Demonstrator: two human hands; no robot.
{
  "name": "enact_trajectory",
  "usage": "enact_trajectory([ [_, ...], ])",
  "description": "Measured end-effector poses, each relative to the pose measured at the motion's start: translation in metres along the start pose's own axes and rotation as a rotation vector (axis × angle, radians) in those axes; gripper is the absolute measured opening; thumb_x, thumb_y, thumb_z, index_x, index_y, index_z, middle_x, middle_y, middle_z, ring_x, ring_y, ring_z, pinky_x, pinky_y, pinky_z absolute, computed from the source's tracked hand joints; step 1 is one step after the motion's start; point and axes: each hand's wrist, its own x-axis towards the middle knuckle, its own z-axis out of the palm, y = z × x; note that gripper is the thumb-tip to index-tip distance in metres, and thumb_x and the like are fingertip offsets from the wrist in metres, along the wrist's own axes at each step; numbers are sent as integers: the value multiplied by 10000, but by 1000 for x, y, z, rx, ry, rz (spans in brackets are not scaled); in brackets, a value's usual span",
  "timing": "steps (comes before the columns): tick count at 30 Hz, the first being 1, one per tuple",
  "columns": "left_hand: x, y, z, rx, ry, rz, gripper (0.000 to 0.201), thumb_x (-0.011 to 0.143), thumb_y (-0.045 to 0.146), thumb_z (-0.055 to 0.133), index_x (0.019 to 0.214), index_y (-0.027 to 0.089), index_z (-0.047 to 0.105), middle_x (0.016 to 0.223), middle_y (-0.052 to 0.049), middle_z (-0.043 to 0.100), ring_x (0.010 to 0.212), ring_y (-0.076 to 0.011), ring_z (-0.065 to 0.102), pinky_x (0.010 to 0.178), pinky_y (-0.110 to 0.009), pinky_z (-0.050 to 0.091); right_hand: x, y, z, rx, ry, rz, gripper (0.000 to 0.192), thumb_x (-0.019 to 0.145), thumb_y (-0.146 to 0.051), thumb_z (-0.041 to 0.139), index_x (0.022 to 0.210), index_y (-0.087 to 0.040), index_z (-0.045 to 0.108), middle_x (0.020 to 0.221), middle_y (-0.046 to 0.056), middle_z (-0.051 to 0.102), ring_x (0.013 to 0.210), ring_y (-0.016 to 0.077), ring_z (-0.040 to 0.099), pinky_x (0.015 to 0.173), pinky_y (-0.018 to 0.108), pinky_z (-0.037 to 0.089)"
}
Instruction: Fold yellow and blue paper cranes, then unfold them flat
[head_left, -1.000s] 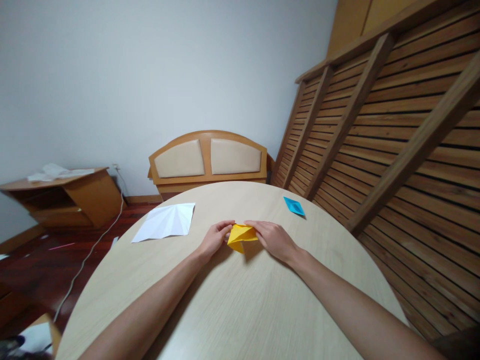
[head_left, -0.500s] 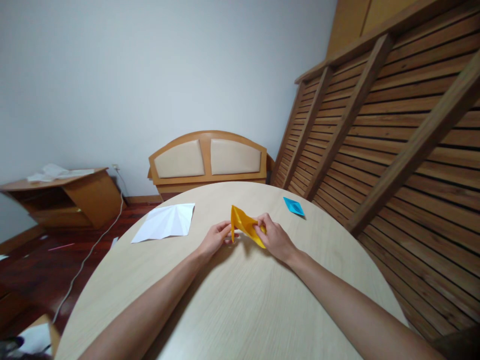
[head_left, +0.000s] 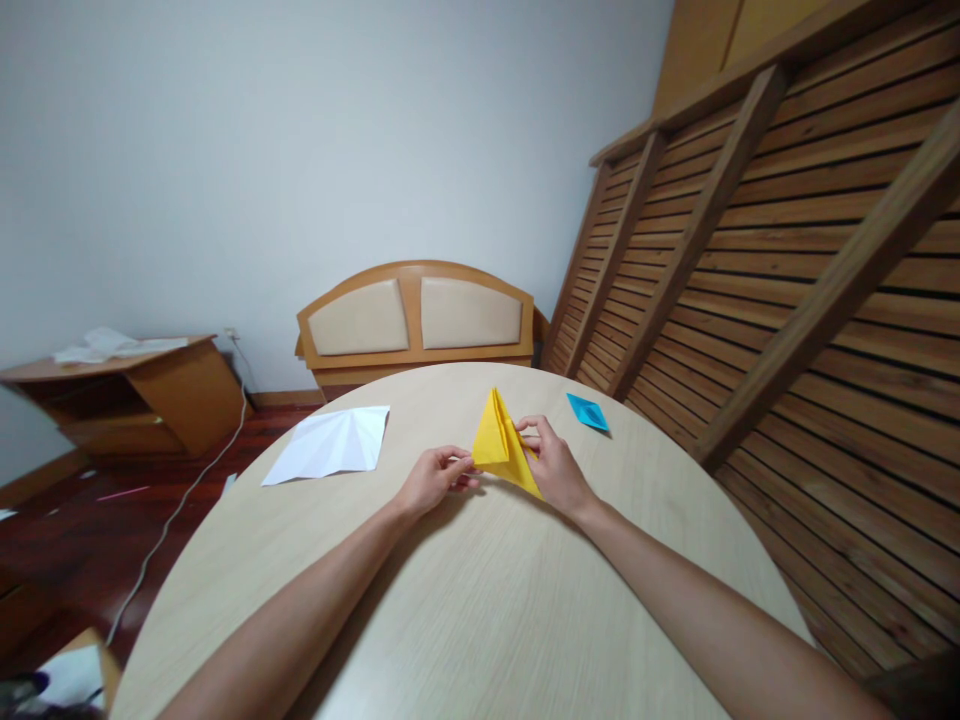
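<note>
Your left hand (head_left: 435, 478) pinches the yellow paper (head_left: 504, 446) at its left corner. Your right hand (head_left: 551, 462) pinches its right side. Paper: folded, peak tilted up, raised just above the table (head_left: 480, 600). White sheet (head_left: 332, 443): flat, left. Blue piece (head_left: 587, 411): flat, right.

White sheet (head_left: 330, 446) left, blue paper (head_left: 588, 412) right

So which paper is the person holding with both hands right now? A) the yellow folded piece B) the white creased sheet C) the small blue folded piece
A: the left hand and right hand both pinch the yellow folded piece, while the other two papers lie untouched on the table.
</note>
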Motion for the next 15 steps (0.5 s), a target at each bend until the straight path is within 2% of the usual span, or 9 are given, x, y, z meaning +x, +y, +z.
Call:
enact_trajectory([
  [3, -1, 2, -1, 52, 1, 46, 418, 769, 492, 788, 902, 111, 682, 863, -117, 760, 690, -167, 719, 625, -241, 522, 2, 1, 0, 63, 46, 0, 211, 886, -397, 587, 912, -249, 438, 729, -15, 659, 581, 158, 608, 480, 218, 396],
  [6, -2, 4, -2, 37, -13, 39, 438, 762, 510, 789, 909, 118, 661, 904, -129, 763, 695, -167, 715, 638, -250, 526, 5, 0, -3, 84, 67, -37, 253, 849, -415, 642, 811, -231, 473, 718, -15, 625, 621, 152, 599, 538, 231, 442],
  [9, -3, 5, -2, -28, -54, 3, 454, 744, 509, 807, 923, 125, 643, 891, -116, 757, 680, -166, 717, 646, -255, 541, 6, -1, -6, 111, 7, -56, 233, 815, -406, 684, 799, -208, 561, 774, 10, 661, 709, 174, 630, 650, 275, 500],
  [12, -3, 5, -2, -50, -74, -23, 462, 762, 502, 799, 982, 126, 646, 881, -104, 743, 652, -168, 723, 606, -243, 549, 6, 1, -7, 132, -43, -61, 181, 812, -366, 678, 839, -194, 625, 807, 22, 686, 763, 191, 644, 690, 292, 509],
  [15, -4, 3, -1, -42, -110, -46, 477, 817, 511, 747, 1084, 128, 650, 987, -144, 738, 667, -183, 735, 596, -253, 566, 6, 3, -5, 101, -52, -55, 145, 815, -318, 651, 856, -181, 670, 814, 27, 696, 780, 198, 646, 706, 299, 507],
])
